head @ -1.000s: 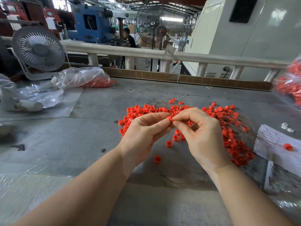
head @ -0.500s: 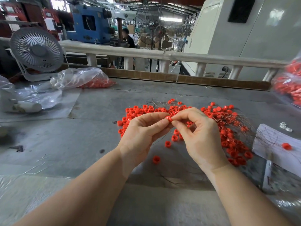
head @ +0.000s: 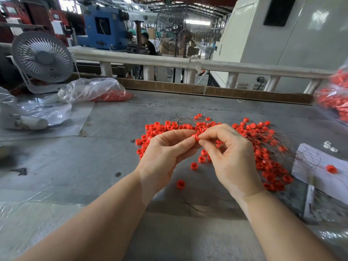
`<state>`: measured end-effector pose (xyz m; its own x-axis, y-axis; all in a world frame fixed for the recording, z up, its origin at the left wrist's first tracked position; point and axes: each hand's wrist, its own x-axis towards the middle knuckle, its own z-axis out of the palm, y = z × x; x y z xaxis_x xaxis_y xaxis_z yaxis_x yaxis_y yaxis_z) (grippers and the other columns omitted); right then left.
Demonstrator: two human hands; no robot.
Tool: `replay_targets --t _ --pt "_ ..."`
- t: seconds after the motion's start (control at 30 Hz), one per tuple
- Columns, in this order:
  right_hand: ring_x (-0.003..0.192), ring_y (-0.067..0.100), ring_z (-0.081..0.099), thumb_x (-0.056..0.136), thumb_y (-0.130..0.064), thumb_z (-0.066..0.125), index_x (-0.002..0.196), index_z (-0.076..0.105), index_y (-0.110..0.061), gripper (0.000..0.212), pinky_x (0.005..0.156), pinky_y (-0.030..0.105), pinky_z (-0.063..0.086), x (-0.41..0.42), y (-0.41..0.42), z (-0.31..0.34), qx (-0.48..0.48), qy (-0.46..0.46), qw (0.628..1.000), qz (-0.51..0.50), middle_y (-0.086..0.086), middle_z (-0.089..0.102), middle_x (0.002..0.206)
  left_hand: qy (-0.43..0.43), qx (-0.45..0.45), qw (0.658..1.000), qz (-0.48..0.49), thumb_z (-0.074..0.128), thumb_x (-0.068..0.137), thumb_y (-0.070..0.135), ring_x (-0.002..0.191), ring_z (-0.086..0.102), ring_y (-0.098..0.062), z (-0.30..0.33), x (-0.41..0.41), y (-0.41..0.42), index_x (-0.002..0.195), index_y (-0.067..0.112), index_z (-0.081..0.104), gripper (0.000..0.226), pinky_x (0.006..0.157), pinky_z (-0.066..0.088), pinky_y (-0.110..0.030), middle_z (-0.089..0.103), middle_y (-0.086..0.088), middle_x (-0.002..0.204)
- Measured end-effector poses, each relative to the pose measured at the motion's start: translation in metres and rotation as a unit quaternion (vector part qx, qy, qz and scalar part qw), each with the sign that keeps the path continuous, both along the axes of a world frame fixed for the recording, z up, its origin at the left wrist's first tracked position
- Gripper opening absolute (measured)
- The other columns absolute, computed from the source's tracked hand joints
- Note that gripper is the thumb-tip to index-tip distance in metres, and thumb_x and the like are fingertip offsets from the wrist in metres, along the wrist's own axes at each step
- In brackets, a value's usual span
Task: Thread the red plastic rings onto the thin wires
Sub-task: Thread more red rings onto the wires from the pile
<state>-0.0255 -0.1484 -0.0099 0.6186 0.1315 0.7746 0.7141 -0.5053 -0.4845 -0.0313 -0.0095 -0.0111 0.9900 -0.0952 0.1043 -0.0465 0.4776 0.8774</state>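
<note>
Above the ring pile, the left hand pinches a light, stiff, probably slippery red ring by its rim while the right hand pinches something too fine to see, presumably a springy wire.

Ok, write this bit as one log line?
step: threading | left hand: pinches red ring | right hand: pinches same ring | wire: unclear

Grey worktable, white railing, factory hall with machines behind.

factory floor: blue machine, pedestal fan, grey workbench
</note>
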Motion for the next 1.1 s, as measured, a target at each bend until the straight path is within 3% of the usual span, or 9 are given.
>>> replay_targets --t 0.43,0.77,0.97,1.1 --pt "0.076 0.012 0.059 0.078 0.003 0.068 0.078 0.069 -0.006 0.009 0.069 0.023 0.048 -0.0007 0.0011 -0.0001 -0.019 -0.003 1.0 -0.012 -0.002 0.061 0.08 -0.023 0.046 0.998 0.027 0.064 0.064 0.011 0.074 0.07 -0.013 -0.0004 -0.0011 0.0 0.089 0.005 0.068 0.026 0.069 0.057 -0.02 0.073 -0.005 0.078" --pt "0.076 0.007 0.057 0.079 0.0 0.068 0.077 0.069 -0.008 0.008 0.069 0.007 0.039 0.0005 0.0019 -0.0021 -0.006 0.011 1.0 -0.015 -0.002 0.062 0.078 -0.024 0.062 0.997 0.025 0.065 0.067 0.015 0.07 0.069 -0.011 -0.0011 -0.0015 0.0003 0.086 0.01 0.069 0.02 0.065 0.056 -0.02 0.073 -0.003 0.075" --pt "0.075 0.007 0.055 0.079 -0.003 0.068 0.077 0.068 -0.011 0.007 0.067 0.008 0.039 0.0011 0.0035 -0.0045 0.01 0.024 0.999 -0.02 -0.003 0.061 0.077 -0.029 0.07 0.997 0.032 0.063 0.074 0.009 0.071 0.069 -0.012 -0.0019 -0.0013 -0.0004 0.086 0.01 0.069 0.013 0.066 0.056 -0.02 0.073 -0.003 0.076" --pt "0.076 0.007 0.055 0.079 -0.003 0.068 0.077 0.068 -0.012 0.009 0.067 0.006 0.038 0.0013 0.0044 -0.0043 0.021 0.034 0.999 -0.026 -0.004 0.062 0.076 -0.028 0.064 0.997 0.029 0.064 0.067 0.014 0.071 0.069 -0.011 -0.0013 -0.0024 -0.0006 0.086 0.008 0.069 0.021 0.066 0.056 -0.019 0.073 -0.004 0.076"
